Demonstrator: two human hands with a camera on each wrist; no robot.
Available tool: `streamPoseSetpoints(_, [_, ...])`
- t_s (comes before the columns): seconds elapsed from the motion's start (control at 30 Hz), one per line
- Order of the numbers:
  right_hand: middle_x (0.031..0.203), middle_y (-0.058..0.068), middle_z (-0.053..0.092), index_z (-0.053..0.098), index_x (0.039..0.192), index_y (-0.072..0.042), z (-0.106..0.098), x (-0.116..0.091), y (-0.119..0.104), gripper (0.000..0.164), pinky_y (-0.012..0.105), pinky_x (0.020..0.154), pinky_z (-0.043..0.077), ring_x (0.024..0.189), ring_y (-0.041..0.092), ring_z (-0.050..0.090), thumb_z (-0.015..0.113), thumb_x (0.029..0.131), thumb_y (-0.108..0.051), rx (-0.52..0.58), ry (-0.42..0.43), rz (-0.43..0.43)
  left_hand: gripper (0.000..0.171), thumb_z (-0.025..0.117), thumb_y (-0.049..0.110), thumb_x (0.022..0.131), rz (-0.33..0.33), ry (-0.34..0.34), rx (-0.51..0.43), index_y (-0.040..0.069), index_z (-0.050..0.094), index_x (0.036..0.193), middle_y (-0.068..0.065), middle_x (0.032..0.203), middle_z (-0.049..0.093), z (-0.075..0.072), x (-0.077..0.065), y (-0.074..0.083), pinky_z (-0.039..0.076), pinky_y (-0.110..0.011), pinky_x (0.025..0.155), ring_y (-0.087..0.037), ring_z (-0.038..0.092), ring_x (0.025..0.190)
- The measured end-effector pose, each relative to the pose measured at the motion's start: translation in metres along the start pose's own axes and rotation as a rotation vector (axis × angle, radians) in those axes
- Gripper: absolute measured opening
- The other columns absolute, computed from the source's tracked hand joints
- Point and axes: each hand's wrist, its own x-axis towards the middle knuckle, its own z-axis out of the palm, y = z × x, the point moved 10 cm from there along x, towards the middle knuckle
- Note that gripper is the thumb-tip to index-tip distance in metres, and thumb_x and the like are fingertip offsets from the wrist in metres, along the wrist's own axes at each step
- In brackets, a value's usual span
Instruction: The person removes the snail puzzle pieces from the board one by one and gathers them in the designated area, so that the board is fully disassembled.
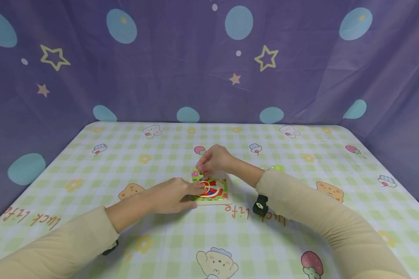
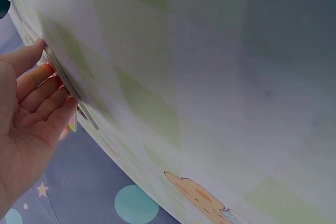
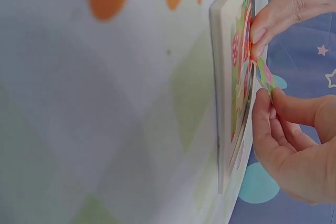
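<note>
A small square jigsaw puzzle [image 1: 222, 186] in a pale frame lies at the middle of the table, its picture red, green and yellow. My left hand [image 1: 172, 195] rests on its left part, fingers stretched over the picture and thumb by the near left corner. At the puzzle's far left side, my right hand [image 1: 216, 159] pinches a green puzzle piece [image 3: 266, 75] with a pink flower between thumb and fingers. This piece stands tilted up from the board, close to the left fingertips. In the left wrist view, the left hand [image 2: 39, 98] lies against the board's edge.
A bright green item [image 1: 277, 168] shows beyond the right forearm, partly hidden by the sleeve. The table has a checked, printed tablecloth [image 1: 171, 248], and a purple curtain [image 1: 195, 77] hangs behind it. A black wrist device [image 1: 260, 205] sits under the right cuff.
</note>
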Motion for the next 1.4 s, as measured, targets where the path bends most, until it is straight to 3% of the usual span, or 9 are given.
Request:
streamPoseSetpoints(0.4, [0.079,0.007,0.077,0.078,0.084,-0.007,-0.003,-0.002,-0.001,0.008,0.016,0.067,0.055,0.059,0.004,0.067,0.079,0.078,-0.012,-0.01,0.039,-0.022,0.039,0.064,0.02,0.092,-0.012,-0.005,-0.015,0.008,0.062,0.128,-0.007,0.134,0.06,-0.001,0.0,0.0,0.048,-0.041,0.104,-0.025,0.055,0.128])
streamPoseSetpoints(0.63, [0.081,0.008,0.077,0.078,0.086,-0.006,-0.02,0.0,0.002,0.011,0.019,0.064,0.056,0.058,0.005,0.067,0.08,0.078,-0.013,0.058,0.115,-0.016,0.039,0.064,0.02,0.092,-0.018,-0.008,-0.012,0.007,0.062,0.128,-0.007,0.134,0.061,-0.001,0.0,0.001,0.048,-0.041,0.104,-0.024,0.056,0.127])
streamPoseSetpoints(0.77, [0.079,0.007,0.077,0.078,0.086,-0.006,-0.025,0.0,0.007,0.009,0.022,0.07,0.058,0.062,0.009,0.069,0.078,0.079,-0.012,0.081,0.092,0.001,0.039,0.065,0.02,0.092,-0.013,-0.005,-0.009,0.005,0.062,0.128,-0.008,0.134,0.06,-0.002,0.001,0.001,0.049,-0.041,0.103,-0.024,0.056,0.127])
streamPoseSetpoints(0.9, [0.073,0.003,0.075,0.078,0.084,-0.007,-0.029,-0.004,0.012,0.006,0.018,0.066,0.055,0.061,0.008,0.068,0.077,0.08,-0.012,0.049,0.08,0.008,0.04,0.064,0.021,0.092,-0.022,-0.007,-0.01,0.006,0.061,0.129,-0.007,0.134,0.06,-0.001,0.001,0.001,0.048,-0.041,0.104,-0.023,0.056,0.127])
streamPoseSetpoints(1.1, [0.075,0.003,0.076,0.077,0.091,-0.004,-0.037,-0.009,0.029,0.013,0.018,0.062,0.053,0.06,0.004,0.065,0.077,0.081,-0.012,0.025,0.075,0.058,0.04,0.064,0.021,0.092,-0.036,-0.016,-0.019,0.008,0.061,0.129,-0.006,0.134,0.06,0.001,0.001,-0.001,0.047,-0.041,0.105,-0.023,0.056,0.128])
streamPoseSetpoints(1.4, [0.086,0.01,0.076,0.074,0.096,0.002,-0.054,-0.021,0.047,0.016,0.022,0.068,0.059,0.06,0.004,0.066,0.074,0.082,-0.005,0.016,0.068,0.048,0.04,0.064,0.022,0.092,-0.048,-0.011,-0.022,0.008,0.061,0.13,-0.006,0.134,0.06,0.001,0.0,-0.003,0.046,-0.042,0.106,-0.023,0.055,0.129])
